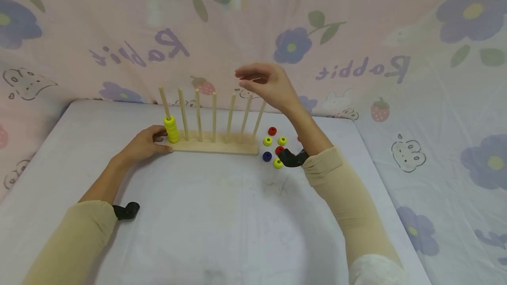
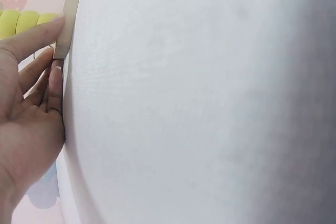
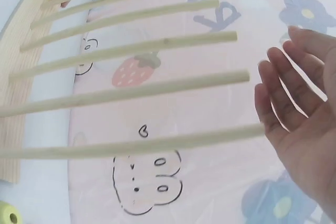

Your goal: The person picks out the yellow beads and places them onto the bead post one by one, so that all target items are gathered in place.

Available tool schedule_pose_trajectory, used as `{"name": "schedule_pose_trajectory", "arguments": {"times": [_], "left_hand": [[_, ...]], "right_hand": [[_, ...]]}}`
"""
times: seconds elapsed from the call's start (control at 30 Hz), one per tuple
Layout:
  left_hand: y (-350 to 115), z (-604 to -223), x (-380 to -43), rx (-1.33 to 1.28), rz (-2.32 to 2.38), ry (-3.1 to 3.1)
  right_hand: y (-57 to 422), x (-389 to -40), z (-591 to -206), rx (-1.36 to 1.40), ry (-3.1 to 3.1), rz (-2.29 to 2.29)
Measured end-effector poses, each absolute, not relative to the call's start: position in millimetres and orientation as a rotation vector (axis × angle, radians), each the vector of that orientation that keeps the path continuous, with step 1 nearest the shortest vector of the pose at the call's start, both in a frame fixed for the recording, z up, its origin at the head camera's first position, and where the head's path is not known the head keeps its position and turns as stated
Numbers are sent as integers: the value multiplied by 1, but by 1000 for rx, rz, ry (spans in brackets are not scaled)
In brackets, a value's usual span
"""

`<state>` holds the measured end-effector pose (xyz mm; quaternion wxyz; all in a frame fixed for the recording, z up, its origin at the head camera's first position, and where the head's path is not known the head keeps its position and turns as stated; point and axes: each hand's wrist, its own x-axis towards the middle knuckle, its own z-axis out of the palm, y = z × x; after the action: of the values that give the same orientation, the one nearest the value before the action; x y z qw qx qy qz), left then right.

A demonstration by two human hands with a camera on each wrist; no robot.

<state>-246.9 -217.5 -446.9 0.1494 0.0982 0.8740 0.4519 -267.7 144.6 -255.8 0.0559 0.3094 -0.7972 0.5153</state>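
A wooden peg rack (image 1: 215, 147) with several upright dowels stands on the table. Yellow beads (image 1: 171, 130) are stacked on its leftmost dowel. My left hand (image 1: 146, 145) holds the base's left end, thumb along the front edge and fingers around the end; the left wrist view shows the thumb (image 2: 42, 38) on the wood close to the beads. Up above the rack's right-hand dowels is my right hand (image 1: 267, 83), empty, its fingers loosely bent and apart. In the right wrist view, that hand (image 3: 310, 103) is beside the tips of the dowels.
Loose beads lie right of the rack: several yellow ones (image 1: 282, 141), red ones (image 1: 272, 131) and a dark blue one (image 1: 267, 157). The right forearm and its black wrist mount (image 1: 293, 158) partly cover them. A patterned cloth (image 1: 245, 25) hangs behind the white table (image 1: 206, 214).
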Motion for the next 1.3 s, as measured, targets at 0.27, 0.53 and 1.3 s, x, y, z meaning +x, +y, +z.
{"name": "schedule_pose_trajectory", "arguments": {"times": [0.27, 0.53, 1.3], "left_hand": [[-220, -447, -246, 264, 1286, 2514], [-223, -448, -246, 261, 1282, 2518], [-221, -450, -247, 280, 1314, 2503]], "right_hand": [[166, -249, -261, 890, -2340, 1624], [191, -248, -274, 774, -2352, 1659], [257, -233, -351, 485, -2500, 1677]]}}
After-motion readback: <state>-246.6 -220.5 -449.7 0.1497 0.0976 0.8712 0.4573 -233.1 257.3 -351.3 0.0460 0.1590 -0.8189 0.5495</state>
